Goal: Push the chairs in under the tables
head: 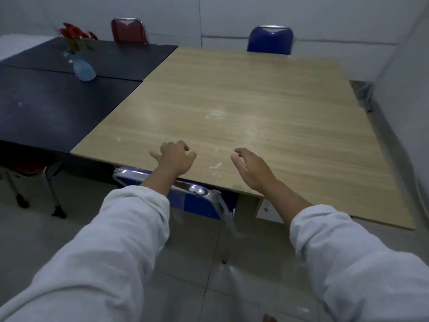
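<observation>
A blue chair (197, 202) with a chrome frame stands at the near edge of the light wooden table (267, 108), its backrest against the edge and its seat hidden beneath. My left hand (175, 158) hovers above the tabletop just past the chair's back, fingers apart and holding nothing. My right hand (251, 168) floats over the table to the right of it, also open. Both are apart from the chair. Another blue chair (270, 40) sits tucked at the far side. A red chair (128, 31) stands behind the black table (46, 105).
A blue vase (83, 68) with red flowers stands on the black table. A third chair with a red seat (25, 170) is under the black table's near edge at left. Grey walls close in at the back and right. Tiled floor lies below me.
</observation>
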The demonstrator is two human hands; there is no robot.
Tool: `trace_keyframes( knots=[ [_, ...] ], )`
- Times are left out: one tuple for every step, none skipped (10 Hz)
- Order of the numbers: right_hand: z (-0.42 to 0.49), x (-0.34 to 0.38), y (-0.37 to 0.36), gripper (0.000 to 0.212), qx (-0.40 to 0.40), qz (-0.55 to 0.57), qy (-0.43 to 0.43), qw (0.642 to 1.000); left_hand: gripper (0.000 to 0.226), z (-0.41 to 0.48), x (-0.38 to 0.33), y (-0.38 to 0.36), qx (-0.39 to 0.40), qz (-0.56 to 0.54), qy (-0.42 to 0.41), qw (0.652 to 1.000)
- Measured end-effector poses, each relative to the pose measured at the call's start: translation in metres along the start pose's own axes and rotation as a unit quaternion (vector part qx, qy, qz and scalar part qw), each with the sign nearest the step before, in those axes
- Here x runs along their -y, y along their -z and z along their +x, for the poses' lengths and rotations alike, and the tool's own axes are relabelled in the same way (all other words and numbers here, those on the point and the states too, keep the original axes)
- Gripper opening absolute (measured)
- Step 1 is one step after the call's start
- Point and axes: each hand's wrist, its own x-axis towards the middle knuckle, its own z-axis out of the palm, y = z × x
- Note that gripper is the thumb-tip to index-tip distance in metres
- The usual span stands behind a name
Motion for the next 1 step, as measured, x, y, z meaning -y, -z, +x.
trace_keyframes(
  knots=[
    [0.0019,-0.0087,0.0480,0.053,-0.017,-0.027,-0.017,0.999,0.044,-0.0015,-0.0571,0.0126,0.006,0.000,-0.058,0.998]
  ],
)
